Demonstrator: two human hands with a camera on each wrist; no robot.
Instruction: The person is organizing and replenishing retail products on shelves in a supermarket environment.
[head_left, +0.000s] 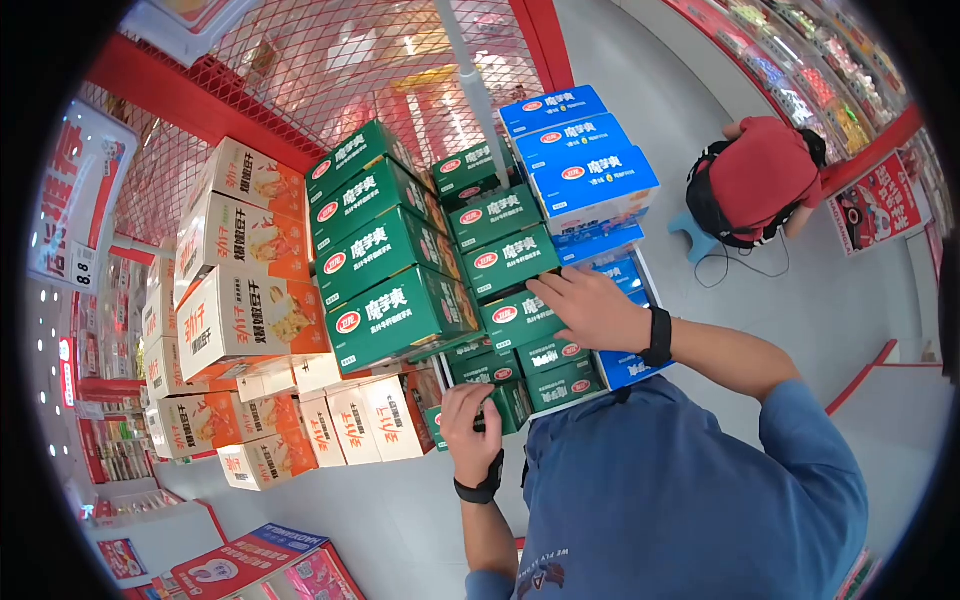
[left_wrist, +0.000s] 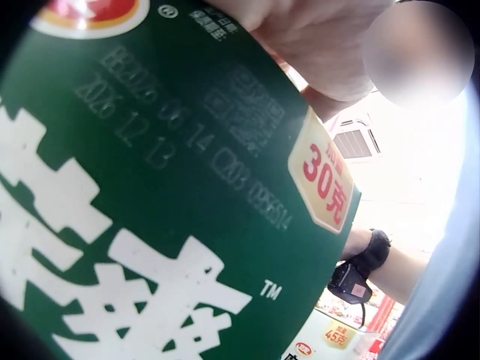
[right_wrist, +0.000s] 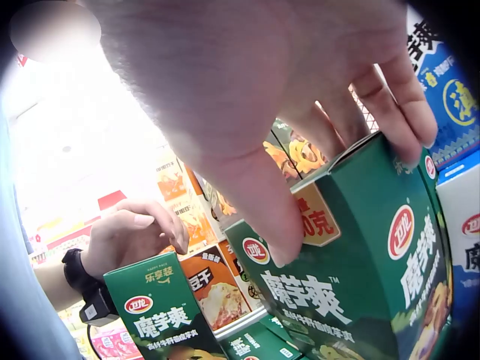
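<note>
Beside a stack of green boxes, my right hand (head_left: 597, 308) grips the end of a green box (head_left: 522, 318). The right wrist view shows that hand (right_wrist: 262, 82) with its thumb on the front of the green box (right_wrist: 375, 247) and its fingers over the top edge. Lower down, my left hand (head_left: 468, 428) curls round another green box (head_left: 512, 405). From the right wrist, the left hand (right_wrist: 135, 236) shows bent fingers behind a green box (right_wrist: 161, 311). A green box face (left_wrist: 172, 195) fills the left wrist view, under the left hand (left_wrist: 307, 41).
Taller green boxes (head_left: 400, 315) stand left of the hands, with white-and-orange boxes (head_left: 255, 315) beyond. Blue boxes (head_left: 590, 180) are stacked at the right. A red mesh frame (head_left: 330, 70) stands behind. A person in red (head_left: 765, 185) is by the shelves at right.
</note>
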